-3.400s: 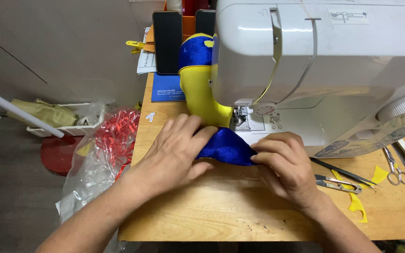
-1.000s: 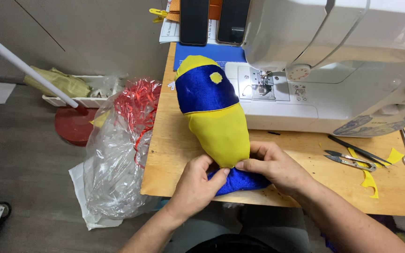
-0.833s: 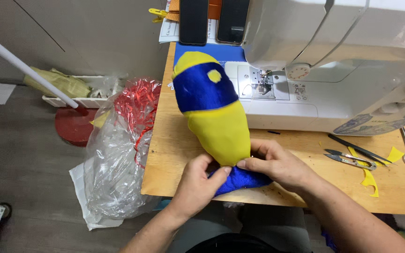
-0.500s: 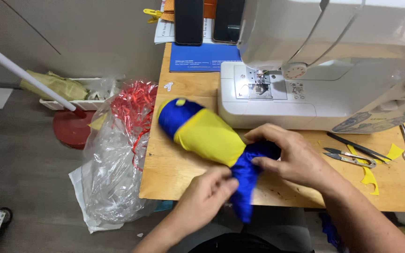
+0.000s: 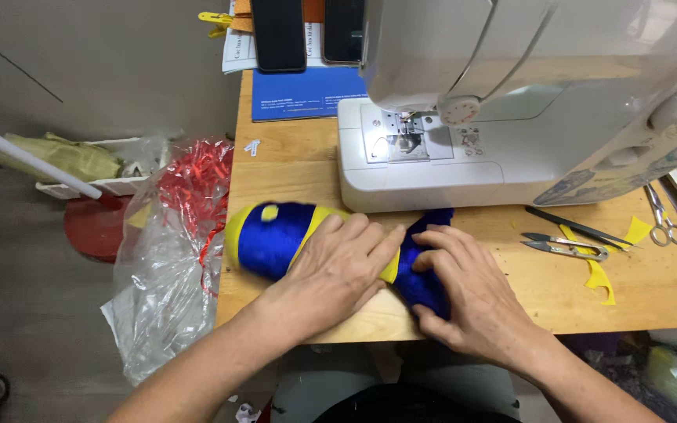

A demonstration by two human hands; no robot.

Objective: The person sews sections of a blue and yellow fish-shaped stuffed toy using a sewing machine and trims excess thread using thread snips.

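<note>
A blue and yellow stuffed fabric piece (image 5: 276, 235) lies sideways along the front edge of the wooden tabletop (image 5: 291, 168), before the white sewing machine (image 5: 511, 102). The left hand (image 5: 334, 270) presses flat on its middle; the right hand (image 5: 464, 290) covers its blue end.

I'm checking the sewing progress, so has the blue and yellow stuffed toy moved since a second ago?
Yes. The stuffed toy has swung from pointing up toward the sewing machine to lying sideways along the table's front edge, under both hands.
</note>
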